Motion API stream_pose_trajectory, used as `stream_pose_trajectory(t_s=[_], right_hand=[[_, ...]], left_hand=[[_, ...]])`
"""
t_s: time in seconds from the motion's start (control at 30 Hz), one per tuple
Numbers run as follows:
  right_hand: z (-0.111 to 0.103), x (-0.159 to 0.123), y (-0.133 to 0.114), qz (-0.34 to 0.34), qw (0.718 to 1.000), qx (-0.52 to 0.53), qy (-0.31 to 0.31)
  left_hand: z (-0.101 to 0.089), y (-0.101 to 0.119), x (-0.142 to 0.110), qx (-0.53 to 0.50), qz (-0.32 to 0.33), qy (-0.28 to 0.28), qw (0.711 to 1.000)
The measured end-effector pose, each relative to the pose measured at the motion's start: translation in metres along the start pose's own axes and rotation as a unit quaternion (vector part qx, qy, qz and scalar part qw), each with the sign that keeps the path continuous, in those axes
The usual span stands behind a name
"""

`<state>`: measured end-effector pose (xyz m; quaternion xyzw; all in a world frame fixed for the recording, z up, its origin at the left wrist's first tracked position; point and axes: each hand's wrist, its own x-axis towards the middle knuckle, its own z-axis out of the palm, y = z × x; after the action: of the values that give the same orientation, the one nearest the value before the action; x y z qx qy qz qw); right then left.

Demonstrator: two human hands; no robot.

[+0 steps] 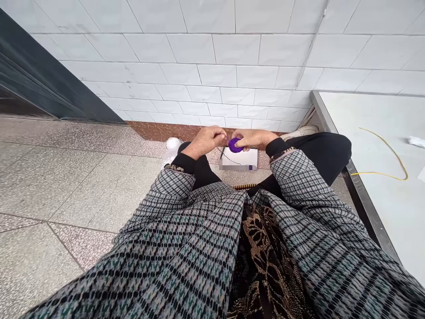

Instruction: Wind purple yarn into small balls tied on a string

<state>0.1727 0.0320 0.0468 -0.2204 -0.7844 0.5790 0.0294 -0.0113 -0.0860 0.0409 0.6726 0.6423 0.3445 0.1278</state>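
I sit with both arms in checked sleeves stretched out over my knees. My right hand (251,138) pinches a small round purple crochet piece (235,145). My left hand (206,141) is closed right beside it, fingers pinched at the piece's left edge, seemingly on a thin hook and strand that I cannot clearly make out. A dark thread (232,159) trails from the hands down across a white box (239,158) on the floor below them.
A metal-edged white table (381,177) stands at my right, with a yellow cord (392,153) lying on it. A white ball of something (173,143) lies on the speckled floor near the tiled wall. A dark panel (40,79) leans at the left.
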Motion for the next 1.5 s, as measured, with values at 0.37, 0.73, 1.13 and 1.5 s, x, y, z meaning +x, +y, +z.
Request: stream_pose_trajectory(t_s=[0.37,0.73,1.13,1.5], right_hand=[[-0.011,0.015,-0.011,-0.067,0.965,0.188,0.170],[-0.008,0.015,0.002,0.076,0.989,-0.075,0.100],[-0.010,0.008,-0.011,-0.124,0.957,0.261,0.007],[-0.012,0.026,0.008,0.005,0.970,-0.101,0.220]], left_hand=[[0.040,-0.004,-0.005,-0.071,-0.019,-0.153,0.986],[0.003,0.012,-0.001,-0.022,0.013,-0.085,0.996],[0.027,-0.012,0.001,-0.083,-0.059,-0.038,0.994],[0.023,0.012,-0.003,0.015,0.022,-0.086,0.996]])
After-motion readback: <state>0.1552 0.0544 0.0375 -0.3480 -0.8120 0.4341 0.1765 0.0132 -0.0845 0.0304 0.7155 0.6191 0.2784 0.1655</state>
